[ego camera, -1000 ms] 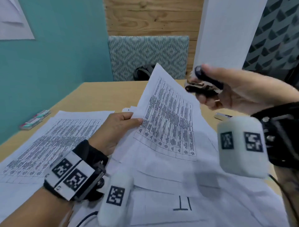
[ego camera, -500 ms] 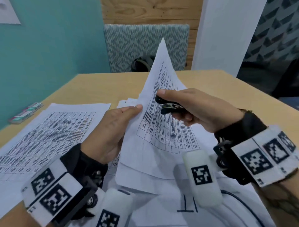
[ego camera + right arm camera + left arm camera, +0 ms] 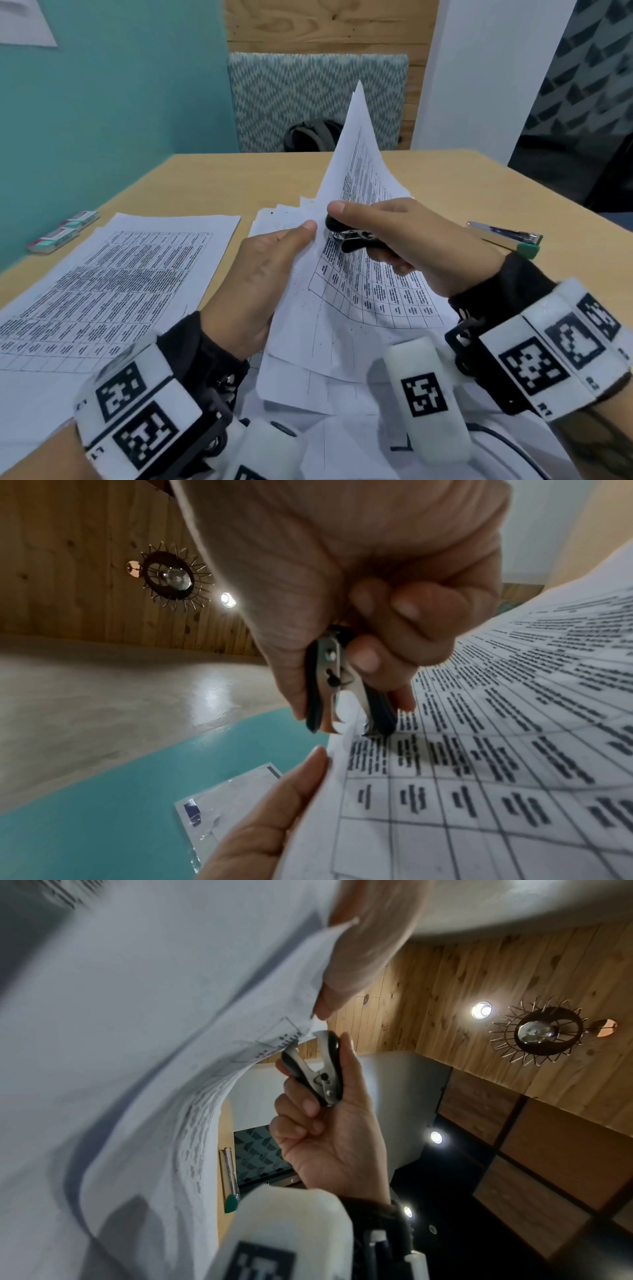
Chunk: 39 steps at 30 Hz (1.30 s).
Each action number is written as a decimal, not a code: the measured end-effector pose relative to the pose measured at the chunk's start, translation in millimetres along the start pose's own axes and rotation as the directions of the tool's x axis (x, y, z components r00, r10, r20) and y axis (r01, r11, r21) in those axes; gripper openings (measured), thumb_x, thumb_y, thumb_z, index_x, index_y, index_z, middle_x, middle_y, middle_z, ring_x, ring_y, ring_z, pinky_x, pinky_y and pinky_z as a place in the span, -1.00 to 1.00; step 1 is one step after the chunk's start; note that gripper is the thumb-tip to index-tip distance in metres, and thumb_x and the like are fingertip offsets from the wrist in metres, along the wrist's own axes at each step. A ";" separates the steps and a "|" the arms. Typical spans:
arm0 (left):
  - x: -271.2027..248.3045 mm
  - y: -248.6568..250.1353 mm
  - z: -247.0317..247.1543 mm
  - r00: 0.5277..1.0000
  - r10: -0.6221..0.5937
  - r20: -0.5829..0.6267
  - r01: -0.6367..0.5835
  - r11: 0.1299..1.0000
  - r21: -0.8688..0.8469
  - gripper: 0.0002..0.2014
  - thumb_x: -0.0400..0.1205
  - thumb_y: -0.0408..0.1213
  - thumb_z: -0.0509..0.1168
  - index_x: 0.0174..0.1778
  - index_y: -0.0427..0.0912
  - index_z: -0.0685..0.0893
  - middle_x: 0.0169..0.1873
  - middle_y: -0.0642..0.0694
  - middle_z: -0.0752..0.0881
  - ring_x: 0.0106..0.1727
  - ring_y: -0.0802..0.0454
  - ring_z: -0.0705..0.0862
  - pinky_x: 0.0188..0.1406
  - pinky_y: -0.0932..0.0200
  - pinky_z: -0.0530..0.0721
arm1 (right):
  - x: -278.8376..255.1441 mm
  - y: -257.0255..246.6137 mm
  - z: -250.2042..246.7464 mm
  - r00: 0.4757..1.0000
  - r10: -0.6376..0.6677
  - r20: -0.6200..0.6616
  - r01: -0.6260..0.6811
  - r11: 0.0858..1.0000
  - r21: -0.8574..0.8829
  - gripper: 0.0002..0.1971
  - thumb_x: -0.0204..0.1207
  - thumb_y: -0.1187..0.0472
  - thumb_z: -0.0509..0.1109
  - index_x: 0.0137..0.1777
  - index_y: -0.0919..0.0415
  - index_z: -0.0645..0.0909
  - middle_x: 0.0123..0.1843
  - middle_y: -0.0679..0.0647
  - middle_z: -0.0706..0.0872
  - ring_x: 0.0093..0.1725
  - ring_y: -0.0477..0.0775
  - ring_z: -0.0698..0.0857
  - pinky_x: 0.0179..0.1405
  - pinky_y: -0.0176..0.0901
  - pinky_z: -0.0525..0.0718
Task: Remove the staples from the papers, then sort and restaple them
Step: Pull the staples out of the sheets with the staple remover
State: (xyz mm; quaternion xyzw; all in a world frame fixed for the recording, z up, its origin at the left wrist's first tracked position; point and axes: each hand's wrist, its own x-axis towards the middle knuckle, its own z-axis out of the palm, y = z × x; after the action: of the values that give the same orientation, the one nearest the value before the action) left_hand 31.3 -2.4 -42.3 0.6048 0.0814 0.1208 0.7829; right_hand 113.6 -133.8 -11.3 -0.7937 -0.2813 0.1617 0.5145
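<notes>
Black-and-steel staple remover (image 3: 356, 236): pinched in the right hand (image 3: 421, 246), thumb on the upper grip, curled fingers on the lower one; its two metal claws stand apart, tips at the corner of the lifted sheaf.
Staple remover seen from the wrists: claws (image 3: 346, 718) astride the paper's edge, one claw on each side; whether a staple lies between them cannot be told.
Lifted sheaf (image 3: 363, 260): white sheets printed with a ruled table of small dark text, bowed upward, far corner pointing up; it rises from the desk between the two hands.
Left hand (image 3: 260, 284): pinches the sheaf's edge, thumb (image 3: 294, 777) on the printed face just beside the claws, fingers (image 3: 363, 950) behind the sheets.
Gap between thumb and claws: small, not touching.
Desk (image 3: 191, 185): pale wood, the landmark for the rest.
Flat stack (image 3: 113, 281): one pile of the same tabled sheets, on the desk left of the left hand.
Loose sheets (image 3: 342, 411): several overlapping under the sheaf at the desk's near edge; exact number cannot be told.
Stapler (image 3: 507, 236): one, silver with a green end, on the desk right of the right hand.
Small boxes (image 3: 63, 231): about three, green and white, at the desk's left edge by the teal wall.
Hands: two, each with a marked wrist band.
</notes>
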 end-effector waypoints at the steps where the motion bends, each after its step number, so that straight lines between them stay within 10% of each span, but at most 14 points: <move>1: 0.0 -0.5 -0.2 1.000 0.001 0.003 -0.001 1.000 0.000 -0.72 0.67 -0.25 0.17 -0.01 -0.35 0.73 -0.07 -0.32 0.80 -0.07 -0.22 0.78 0.01 -0.09 0.71 | -0.2 0.1 0.7 1.000 -0.003 -0.015 0.003 1.000 -0.001 -0.52 0.45 -0.19 0.36 -0.14 0.30 0.76 -0.51 0.02 0.43 -0.58 -0.10 0.26 -0.65 -0.37 0.15; 12: -0.7 -4.9 -0.7 1.000 0.008 0.005 -0.008 0.999 0.051 -0.71 0.67 -0.25 0.17 0.00 -0.39 0.72 -0.07 -0.35 0.79 -0.09 -0.20 0.76 0.10 -0.14 0.67 | -3.4 -1.0 4.1 1.000 -0.014 -0.016 0.015 1.000 0.023 -0.64 0.50 -0.09 0.37 -0.50 0.00 0.64 -0.74 -0.19 0.47 -0.65 -0.18 0.27 -0.70 -0.50 0.22; 39: 0.1 -5.8 -2.3 0.996 -0.062 0.062 0.062 0.998 0.000 -0.67 0.67 -0.23 0.15 0.08 -0.42 0.69 -0.04 -0.37 0.78 -0.10 -0.20 0.77 -0.01 -0.07 0.72 | 1.3 6.1 4.5 1.000 0.014 -0.011 -0.014 1.000 -0.003 -0.63 0.43 -0.19 0.38 -0.21 0.12 0.80 -0.40 0.14 0.34 -0.51 -0.01 0.24 -0.67 -0.34 0.14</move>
State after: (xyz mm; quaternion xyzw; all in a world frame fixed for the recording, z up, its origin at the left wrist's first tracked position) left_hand 31.2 -1.6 -48.4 0.6048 0.0758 0.0775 0.7890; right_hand 113.9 -131.7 -18.7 -0.7975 -0.2729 0.1604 0.5136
